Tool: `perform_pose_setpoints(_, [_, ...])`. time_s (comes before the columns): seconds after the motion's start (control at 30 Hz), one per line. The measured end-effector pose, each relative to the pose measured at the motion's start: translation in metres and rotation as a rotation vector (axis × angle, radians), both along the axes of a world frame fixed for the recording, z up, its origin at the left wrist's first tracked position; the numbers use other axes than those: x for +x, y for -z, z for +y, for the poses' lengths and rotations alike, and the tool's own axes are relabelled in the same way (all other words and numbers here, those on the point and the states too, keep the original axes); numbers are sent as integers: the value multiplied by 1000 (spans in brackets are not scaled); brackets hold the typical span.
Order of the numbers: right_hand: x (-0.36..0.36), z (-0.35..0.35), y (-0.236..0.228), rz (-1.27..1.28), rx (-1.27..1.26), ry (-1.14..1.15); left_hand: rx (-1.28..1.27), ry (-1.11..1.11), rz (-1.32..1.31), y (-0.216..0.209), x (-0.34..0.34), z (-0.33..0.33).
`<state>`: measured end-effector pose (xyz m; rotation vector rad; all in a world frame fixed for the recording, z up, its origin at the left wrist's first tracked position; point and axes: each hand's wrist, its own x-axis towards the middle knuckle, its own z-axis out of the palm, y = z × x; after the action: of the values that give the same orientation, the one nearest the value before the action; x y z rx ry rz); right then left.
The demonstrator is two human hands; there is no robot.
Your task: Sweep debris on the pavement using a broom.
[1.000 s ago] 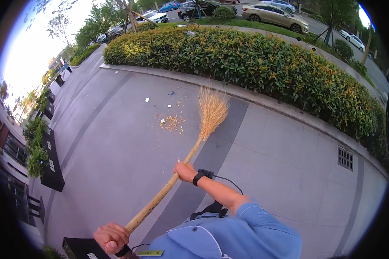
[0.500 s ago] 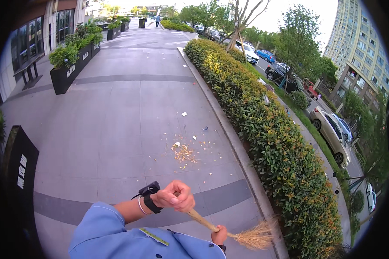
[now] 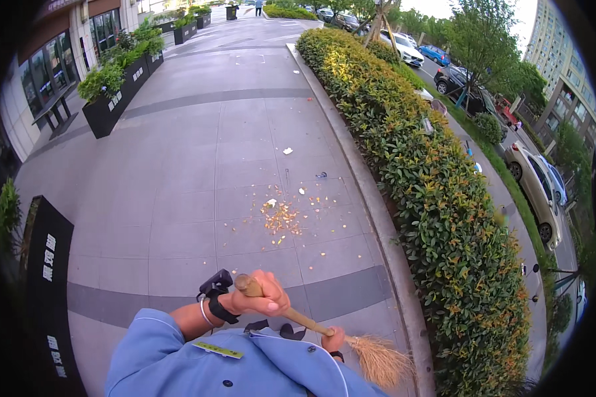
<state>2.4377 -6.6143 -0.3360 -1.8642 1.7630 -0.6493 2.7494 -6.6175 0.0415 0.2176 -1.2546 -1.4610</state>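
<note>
A broom [image 3: 301,319] with a wooden handle slants across the front of my blue jacket. My left hand [image 3: 265,293] is wrapped round the handle near its top, and the rounded end sticks out beyond the fingers. Lower down, my right hand [image 3: 333,339] grips the handle just above the straw bristles [image 3: 381,360]. The bristles fan out at the lower right, near the kerb. On the paving ahead lies a scatter of orange-brown bits [image 3: 281,220], apart from the broom. White scraps [image 3: 287,151] and a small dark piece [image 3: 321,175] lie around it.
A stone kerb [image 3: 367,188] and a long hedge [image 3: 410,192] run along the right. Black planter boxes [image 3: 116,109] with shrubs stand at the far left, and a black panel [image 3: 49,264] is close on the left. Beyond the hedge are parked cars [image 3: 533,185]. A person walks far off.
My left hand has turned and lowered slightly, so the handle's end now shows. The bristles have shifted slightly left. The view has tilted down, and dark shoes show below my hands.
</note>
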Motion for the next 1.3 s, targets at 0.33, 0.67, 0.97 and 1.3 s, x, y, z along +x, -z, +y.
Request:
perform_pose_setpoints(0.33, [231,-189,-65,-216,-108,-589,-135,-594,-160,-83,49,6])
perform_pose_setpoints(0.67, [391,-293,-180,-233,-207,-781,-547,-514,-235,-132,171,-31])
perform_pose_setpoints(0.97, [429,-309,-178,-215,-159,-731,-533,-139,38,-124,324,-107])
perform_pose_setpoints(1.3, [473,-401,-66,56,155,-897,-144,-947,-136,-65,287,-172])
